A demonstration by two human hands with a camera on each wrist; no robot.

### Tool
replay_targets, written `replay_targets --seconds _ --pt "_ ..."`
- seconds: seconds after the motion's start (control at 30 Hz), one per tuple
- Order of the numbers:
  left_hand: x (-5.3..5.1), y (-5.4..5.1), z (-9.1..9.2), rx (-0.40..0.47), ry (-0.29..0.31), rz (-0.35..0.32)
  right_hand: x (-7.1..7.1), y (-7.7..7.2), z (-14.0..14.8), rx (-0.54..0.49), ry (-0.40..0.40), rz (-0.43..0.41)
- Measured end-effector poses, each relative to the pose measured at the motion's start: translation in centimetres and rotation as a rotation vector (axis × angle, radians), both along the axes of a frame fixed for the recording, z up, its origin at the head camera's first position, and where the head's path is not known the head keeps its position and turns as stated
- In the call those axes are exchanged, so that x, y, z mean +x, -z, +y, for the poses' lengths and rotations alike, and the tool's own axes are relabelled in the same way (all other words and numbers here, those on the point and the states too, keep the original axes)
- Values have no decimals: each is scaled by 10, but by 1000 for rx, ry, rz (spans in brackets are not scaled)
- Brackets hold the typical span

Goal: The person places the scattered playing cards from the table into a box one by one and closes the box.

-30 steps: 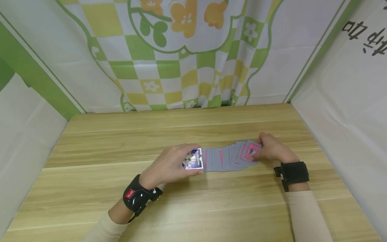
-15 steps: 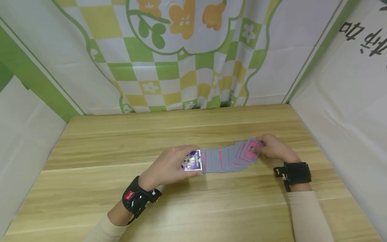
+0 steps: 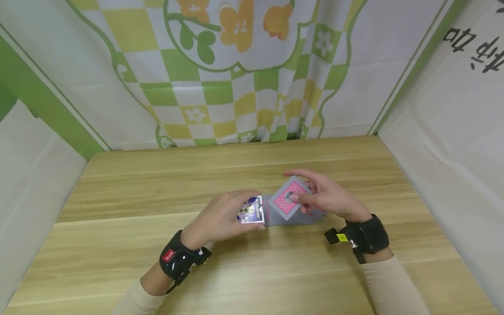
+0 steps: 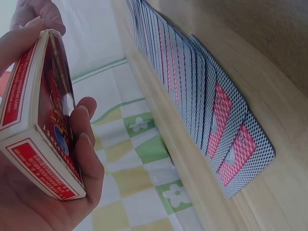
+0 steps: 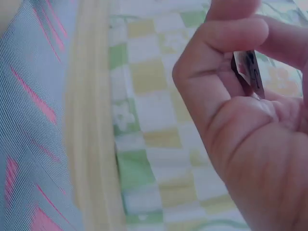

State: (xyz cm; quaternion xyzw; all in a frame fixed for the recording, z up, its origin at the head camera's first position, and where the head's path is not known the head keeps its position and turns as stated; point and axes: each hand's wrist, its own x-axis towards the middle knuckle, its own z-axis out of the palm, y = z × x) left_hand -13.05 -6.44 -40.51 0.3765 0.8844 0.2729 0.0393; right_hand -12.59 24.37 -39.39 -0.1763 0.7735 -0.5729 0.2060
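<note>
My left hand (image 3: pixel 216 216) grips a playing card box (image 3: pixel 250 211), its thumb and fingers on opposite edges. The left wrist view shows the red and white sides of the box (image 4: pixel 57 115) above the table. My right hand (image 3: pixel 330 197) pinches a red-backed playing card (image 3: pixel 284 202) with the thumb on top, tilted above the row. One edge of that card (image 5: pixel 252 72) peeks out between the fingers in the right wrist view. Overlapping face-down cards (image 3: pixel 293 220) lie fanned in a row, partly hidden under the held card and right hand.
The cards lie on a wooden table (image 3: pixel 252 271). A green and yellow checked curtain (image 3: pixel 220 94) hangs along the back edge. White sheeting (image 3: pixel 445 113) stands at the right side, with more at the left. Each wrist wears a black strapped camera.
My right hand has lifted a card from the right end of the row and carried it left, over the middle of the row. The left hand and box stay nearly in place.
</note>
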Motion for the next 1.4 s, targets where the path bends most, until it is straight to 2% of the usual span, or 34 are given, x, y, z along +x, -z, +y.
replay_targets --seconds 0.13,0.3,0.5,0.7,0.83,0.93,1.07,1.17,1.23,1.27,1.33,1.4 --pt "0 0 1 16 23 -8 1 5 -17 26 -4 -34" --pt "2 -1 2 13 33 -20 2 9 -28 63 25 -33" --pt "4 -2 2 8 21 -19 3 8 -29 83 60 -51" --pt "3 0 2 7 -1 6 2 9 -26 64 57 -100" --pt "3 -1 2 8 -12 8 5 11 -37 25 122 -84" --pt "3 -2 0 -11 -39 8 10 12 -50 8 191 -32" --pt "2 -3 -2 -20 -72 -8 18 10 -64 36 292 50" --pt "2 -4 -2 -6 -94 -19 20 10 -70 -1 339 49" --pt "3 -4 -2 7 -103 -16 22 10 -75 -27 315 33" --pt "3 -3 -1 12 -102 -11 23 10 -78 -8 281 44" --pt "3 -2 -1 29 -86 2 27 11 -84 49 176 79" --pt "3 -1 -1 35 -70 13 32 12 -88 152 65 128"
